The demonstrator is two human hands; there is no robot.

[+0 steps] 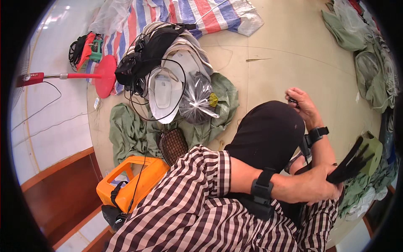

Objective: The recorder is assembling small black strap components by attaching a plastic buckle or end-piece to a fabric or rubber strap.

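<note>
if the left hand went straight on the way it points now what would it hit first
Probably the green cloth heap to the right of the left hand, which holds black strips; how far below the hand the heap lies is unclear.

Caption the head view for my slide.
Left hand holds a bundle of black strips; right hand pinches a small dark item.
</note>
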